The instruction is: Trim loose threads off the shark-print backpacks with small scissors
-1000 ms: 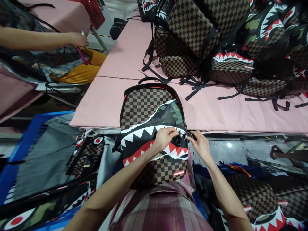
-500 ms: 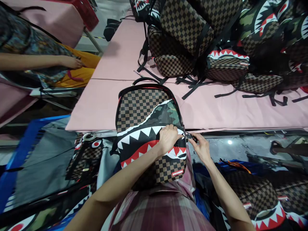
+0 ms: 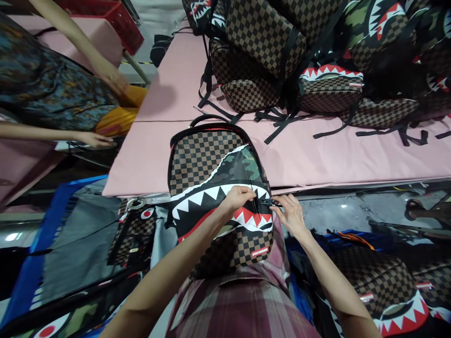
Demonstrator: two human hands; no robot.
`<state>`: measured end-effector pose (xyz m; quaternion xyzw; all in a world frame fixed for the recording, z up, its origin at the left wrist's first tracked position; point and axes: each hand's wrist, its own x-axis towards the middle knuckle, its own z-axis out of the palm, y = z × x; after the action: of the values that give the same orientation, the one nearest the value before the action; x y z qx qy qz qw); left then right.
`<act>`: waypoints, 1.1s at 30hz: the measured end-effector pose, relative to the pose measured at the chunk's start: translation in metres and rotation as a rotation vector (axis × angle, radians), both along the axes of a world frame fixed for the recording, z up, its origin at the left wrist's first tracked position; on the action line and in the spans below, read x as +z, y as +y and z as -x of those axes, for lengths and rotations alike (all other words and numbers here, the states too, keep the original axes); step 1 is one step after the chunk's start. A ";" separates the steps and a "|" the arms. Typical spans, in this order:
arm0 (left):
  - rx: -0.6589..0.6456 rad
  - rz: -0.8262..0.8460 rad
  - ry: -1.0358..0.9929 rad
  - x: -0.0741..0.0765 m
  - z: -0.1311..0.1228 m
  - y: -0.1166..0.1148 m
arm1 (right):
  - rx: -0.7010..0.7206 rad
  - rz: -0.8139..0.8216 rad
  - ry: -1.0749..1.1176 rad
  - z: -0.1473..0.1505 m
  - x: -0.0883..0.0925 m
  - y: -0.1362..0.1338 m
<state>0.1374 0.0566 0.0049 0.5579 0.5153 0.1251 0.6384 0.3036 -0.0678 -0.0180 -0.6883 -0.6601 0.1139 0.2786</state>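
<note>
A backpack leans upright against the table edge in front of me, with brown-and-black checks, a camouflage patch and a red-and-white shark mouth. Several long dark threads hang down its right side. My left hand is closed in a pinch on these threads, over the shark teeth. In my right hand, at the bag's right edge, is a small pair of dark thread snips. Their tips point left toward the threads just beside my left fingers.
A pink-covered table stretches ahead, with a pile of similar backpacks at the back right. More bags lie low at my right, and others at my left near a blue-rimmed bin. Another person's arm shows at upper left.
My left hand has lifted off the bag's front into a pinch on the threads. My right hand has moved slightly left, bringing the snips over the bag. The other person's arms have shifted.
</note>
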 end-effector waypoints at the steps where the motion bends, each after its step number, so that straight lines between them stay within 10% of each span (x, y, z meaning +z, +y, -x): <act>1: 0.019 0.028 -0.012 0.001 0.000 -0.001 | -0.007 -0.009 -0.019 0.000 0.000 0.000; 28: 0.207 0.272 -0.190 0.012 -0.004 -0.003 | 0.008 -0.055 -0.080 0.010 0.007 0.031; 33: -0.178 0.035 -0.161 0.018 0.020 -0.015 | -0.243 -0.038 0.350 -0.010 0.001 0.026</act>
<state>0.1170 0.0412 0.0227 0.5785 0.4128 0.1035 0.6959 0.3136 -0.0423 -0.0173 -0.7270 -0.5160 0.1849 0.4135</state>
